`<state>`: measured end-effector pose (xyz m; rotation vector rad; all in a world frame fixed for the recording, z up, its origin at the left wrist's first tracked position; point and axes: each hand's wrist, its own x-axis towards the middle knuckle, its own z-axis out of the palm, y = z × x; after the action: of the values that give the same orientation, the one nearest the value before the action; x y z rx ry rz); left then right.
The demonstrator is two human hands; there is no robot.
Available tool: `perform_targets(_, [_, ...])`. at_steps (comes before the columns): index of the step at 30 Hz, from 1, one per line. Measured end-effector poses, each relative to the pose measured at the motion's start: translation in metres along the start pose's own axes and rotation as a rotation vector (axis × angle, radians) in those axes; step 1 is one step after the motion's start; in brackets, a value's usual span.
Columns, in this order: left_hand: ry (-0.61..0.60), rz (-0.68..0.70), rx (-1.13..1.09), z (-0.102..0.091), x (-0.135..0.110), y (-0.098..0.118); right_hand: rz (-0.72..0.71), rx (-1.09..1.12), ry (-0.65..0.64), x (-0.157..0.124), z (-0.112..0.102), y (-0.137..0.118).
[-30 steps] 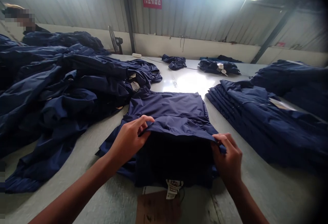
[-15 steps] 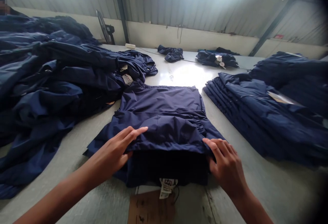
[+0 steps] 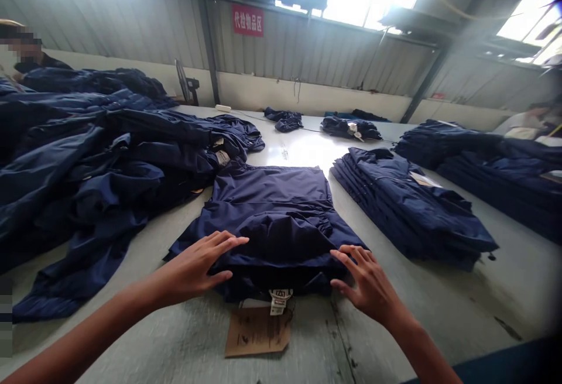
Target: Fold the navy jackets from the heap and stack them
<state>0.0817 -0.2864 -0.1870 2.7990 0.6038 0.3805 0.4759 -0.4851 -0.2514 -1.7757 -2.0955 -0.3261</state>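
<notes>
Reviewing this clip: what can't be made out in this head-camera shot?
Head view:
- Navy jacket: parts under the left hand and right hand hidden by them.
- White label: print too small.
- Brown card tag: print too small.
- Person at far right: blurred.

Jacket (image 3: 272, 196) on table (image 3: 439, 319), heap (image 3: 88, 156) left, stack (image 3: 408, 208) right, tag (image 3: 258, 331) before.

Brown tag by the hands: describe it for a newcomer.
On the pale table, find the navy jacket under the left hand and right hand. Below its hem lies a brown cardboard tag, resting on the table, unlike the pale tag on the stacked jackets.
</notes>
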Motion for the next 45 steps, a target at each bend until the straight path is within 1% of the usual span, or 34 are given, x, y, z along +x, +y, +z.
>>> perform_targets(1, [0.030, 0.006, 0.007, -0.001, 0.007, 0.004, -0.004, 0.036, 0.024, 0.007, -0.004, -0.003])
perform_targets(2, [0.085, 0.001, 0.024, 0.000, 0.017, 0.008, 0.003, 0.061, 0.061, 0.017, -0.006, -0.008])
perform_targets(4, [0.232, -0.042, 0.087, 0.012, 0.042, 0.018, 0.036, 0.076, 0.142, 0.046, -0.003, -0.018])
perform_targets(5, [0.295, -0.071, 0.133, 0.023, 0.055, 0.020, 0.053, 0.066, 0.158, 0.061, 0.004, -0.023])
perform_targets(6, [0.326, -0.094, 0.184, 0.037, 0.066, 0.021, 0.059, 0.043, 0.168, 0.075, 0.013, -0.026])
perform_targets(8, [0.320, -0.103, 0.276, 0.069, 0.079, 0.014, 0.062, -0.019, 0.130, 0.093, 0.039, -0.027])
perform_targets(9, [0.304, -0.116, 0.303, 0.084, 0.080, 0.007, 0.056, -0.044, 0.097, 0.096, 0.053, -0.024])
perform_targets(11, [0.282, -0.151, 0.324, 0.110, 0.074, -0.009, 0.058, -0.071, 0.032, 0.092, 0.081, -0.014])
perform_targets(12, [0.278, -0.170, 0.323, 0.119, 0.069, -0.016, 0.064, -0.075, 0.008, 0.088, 0.092, -0.008])
perform_targets(14, [0.276, -0.198, 0.314, 0.130, 0.061, -0.027, 0.082, -0.077, -0.018, 0.078, 0.107, 0.002])
perform_targets(17, [0.257, -0.219, 0.300, 0.133, 0.057, -0.033, 0.090, -0.071, -0.056, 0.071, 0.113, 0.009])
perform_targets(20, [0.253, -0.222, 0.293, 0.123, 0.060, -0.030, 0.097, -0.043, -0.106, 0.075, 0.103, 0.008])
perform_targets(22, [0.283, -0.204, 0.294, 0.110, 0.064, -0.022, 0.125, -0.016, -0.112, 0.081, 0.090, 0.004])
perform_targets(25, [0.335, -0.172, 0.292, 0.088, 0.075, -0.002, 0.175, -0.008, -0.054, 0.100, 0.064, -0.014])
perform_targets(27, [0.335, -0.158, 0.289, 0.081, 0.087, 0.012, 0.143, -0.015, -0.032, 0.115, 0.053, -0.031])
perform_targets(28, [0.322, -0.152, 0.290, 0.081, 0.093, 0.016, 0.109, -0.015, -0.041, 0.121, 0.051, -0.040])
perform_targets(30, [0.285, -0.141, 0.294, 0.087, 0.102, 0.018, 0.048, -0.012, -0.077, 0.130, 0.057, -0.053])
perform_targets(32, [0.251, -0.125, 0.299, 0.098, 0.105, 0.011, 0.032, -0.016, -0.103, 0.129, 0.072, -0.058])
perform_targets(35, [0.228, -0.078, 0.302, 0.114, 0.098, -0.006, 0.057, -0.018, -0.089, 0.118, 0.098, -0.050])
perform_targets(37, [0.232, -0.059, 0.297, 0.121, 0.092, -0.015, 0.068, -0.005, -0.064, 0.111, 0.110, -0.042])
perform_targets(40, [0.242, -0.066, 0.281, 0.126, 0.088, -0.020, 0.070, 0.019, -0.045, 0.106, 0.116, -0.037])
perform_targets(45, [0.215, -0.092, 0.261, 0.129, 0.091, -0.020, 0.080, 0.048, -0.069, 0.107, 0.116, -0.038])
